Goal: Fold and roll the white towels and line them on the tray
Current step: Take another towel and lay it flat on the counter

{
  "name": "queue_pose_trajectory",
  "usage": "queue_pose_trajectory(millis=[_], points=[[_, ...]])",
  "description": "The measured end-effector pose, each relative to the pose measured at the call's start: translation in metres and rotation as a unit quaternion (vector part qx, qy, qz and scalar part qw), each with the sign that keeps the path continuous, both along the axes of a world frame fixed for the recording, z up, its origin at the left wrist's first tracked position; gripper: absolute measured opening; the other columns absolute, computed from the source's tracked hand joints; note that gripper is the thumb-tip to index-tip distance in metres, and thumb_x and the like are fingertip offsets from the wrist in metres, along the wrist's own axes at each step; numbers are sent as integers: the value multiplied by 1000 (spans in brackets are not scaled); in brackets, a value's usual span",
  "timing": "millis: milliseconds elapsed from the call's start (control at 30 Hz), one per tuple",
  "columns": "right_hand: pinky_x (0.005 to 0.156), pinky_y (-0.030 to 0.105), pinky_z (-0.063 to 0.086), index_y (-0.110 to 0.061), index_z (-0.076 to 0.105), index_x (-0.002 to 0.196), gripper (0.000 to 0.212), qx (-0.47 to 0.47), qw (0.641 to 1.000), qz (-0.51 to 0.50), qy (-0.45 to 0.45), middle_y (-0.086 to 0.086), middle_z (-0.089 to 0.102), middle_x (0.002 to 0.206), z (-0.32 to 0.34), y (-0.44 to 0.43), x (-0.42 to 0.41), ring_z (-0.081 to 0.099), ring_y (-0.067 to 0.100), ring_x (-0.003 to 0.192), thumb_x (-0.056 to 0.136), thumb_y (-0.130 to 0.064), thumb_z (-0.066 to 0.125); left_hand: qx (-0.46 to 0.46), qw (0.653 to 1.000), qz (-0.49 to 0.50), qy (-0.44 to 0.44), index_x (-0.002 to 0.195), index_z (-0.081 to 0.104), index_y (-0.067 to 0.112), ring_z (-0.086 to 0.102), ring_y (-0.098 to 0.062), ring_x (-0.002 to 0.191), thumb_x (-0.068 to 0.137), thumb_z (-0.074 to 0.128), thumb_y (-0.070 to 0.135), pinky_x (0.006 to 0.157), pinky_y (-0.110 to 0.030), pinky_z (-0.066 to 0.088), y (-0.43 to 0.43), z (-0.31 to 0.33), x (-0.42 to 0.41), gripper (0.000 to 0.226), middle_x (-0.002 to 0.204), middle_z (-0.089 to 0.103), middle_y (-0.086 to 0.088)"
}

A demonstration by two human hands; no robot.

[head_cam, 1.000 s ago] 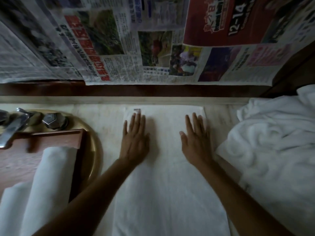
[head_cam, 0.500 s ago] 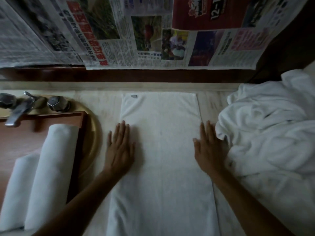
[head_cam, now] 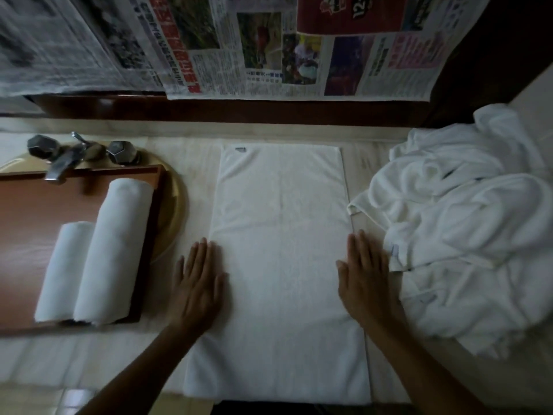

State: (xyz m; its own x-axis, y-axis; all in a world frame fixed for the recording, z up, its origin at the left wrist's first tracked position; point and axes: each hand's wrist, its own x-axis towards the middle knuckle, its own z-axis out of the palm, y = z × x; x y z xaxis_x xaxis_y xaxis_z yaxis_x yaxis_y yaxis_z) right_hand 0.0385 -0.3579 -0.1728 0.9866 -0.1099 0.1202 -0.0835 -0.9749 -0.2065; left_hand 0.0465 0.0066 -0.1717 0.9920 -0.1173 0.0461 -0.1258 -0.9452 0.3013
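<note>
A white towel [head_cam: 281, 250], folded into a long strip, lies flat on the marble counter and runs from the back wall to the front edge. My left hand [head_cam: 199, 283] presses flat on its left edge, fingers straight. My right hand [head_cam: 366, 277] lies flat along its right edge, fingers straight and together. On the left sits a brown wooden tray [head_cam: 27, 223] with two rolled white towels side by side, a long one [head_cam: 115, 250] and a shorter one [head_cam: 64, 271].
A heap of loose white towels [head_cam: 466, 229] fills the counter at the right, touching my right hand. A metal tap [head_cam: 74, 152] and a brass basin rim [head_cam: 176, 205] sit behind and under the tray. Newspaper sheets [head_cam: 269, 46] hang on the back wall.
Both hands have slid along the towel toward me and outward to its side edges. The view has tilted down, showing more of the tray and the front edge.
</note>
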Motion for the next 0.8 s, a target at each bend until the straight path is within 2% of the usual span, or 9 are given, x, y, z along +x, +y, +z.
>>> queue_pose_trajectory(millis=[100, 200, 333, 467, 533, 600, 667, 800], points=[[125, 57, 15, -9, 27, 160, 62, 54, 998, 29, -5, 14, 14, 170, 6, 60, -38, 11, 34, 157, 106, -38, 36, -63, 997, -48, -23, 159, 28, 5, 16, -27, 157, 104, 30, 33, 126, -53, 12, -54, 9, -35, 62, 168, 20, -13], [120, 61, 23, -11, 35, 158, 59, 60, 991, 119, 3, 12, 21, 168, 1, 103, -82, 17, 32, 156, 106, -39, 38, -93, 992, -89, 5, 160, 27, 8, 16, -24, 157, 105, 32, 33, 125, -51, 14, -90, 2, -71, 61, 169, 19, -9], [121, 59, 22, -13, 34, 158, 61, 38, 992, 124, 0, 7, 22, 168, 2, 68, -92, 17, 27, 156, 104, -38, 45, -43, 996, -77, 1, 160, 30, 11, 19, -22, 156, 105, 32, 37, 124, -48, 20, -47, -4, -88, 61, 169, 23, -5], [124, 54, 18, -10, 32, 159, 61, 24, 996, 80, 12, 8, 22, 168, -1, 30, -92, 22, 27, 155, 105, -40, 35, -19, 999, -32, 1, 159, 31, 8, 21, -24, 156, 105, 29, 38, 124, -50, 21, 6, -6, -91, 62, 169, 23, -6], [123, 52, 17, -7, 33, 158, 64, 16, 999, 41, 21, 12, 24, 167, 1, 24, -87, 27, 31, 153, 105, -44, 30, -15, 1000, -15, 14, 160, 27, 8, 15, -24, 157, 106, 27, 41, 125, -53, 16, 15, -6, -87, 64, 170, 18, -7], [122, 54, 21, -6, 35, 157, 65, 20, 1000, 12, 18, 14, 26, 166, 6, 33, -79, 28, 34, 152, 105, -45, 33, -20, 999, -13, 22, 162, 21, 11, 9, -23, 158, 105, 28, 43, 126, -54, 11, 5, -1, -78, 66, 171, 13, -7], [122, 56, 22, -11, 34, 158, 64, 24, 999, 33, 13, 13, 25, 167, 7, 53, -72, 22, 33, 154, 105, -46, 37, -22, 998, -44, 24, 163, 17, 13, 4, -23, 159, 105, 30, 44, 127, -50, 7, -18, 2, -70, 67, 171, 8, -7], [124, 57, 16, -18, 29, 161, 65, 10, 997, 71, 27, 9, 18, 169, 0, 72, -68, 12, 29, 157, 105, -51, 37, 2, 995, -75, 58, 164, 5, 27, -8, -18, 158, 107, 26, 51, 127, -49, 5, -40, -1, -69, 66, 172, -5, 1]])
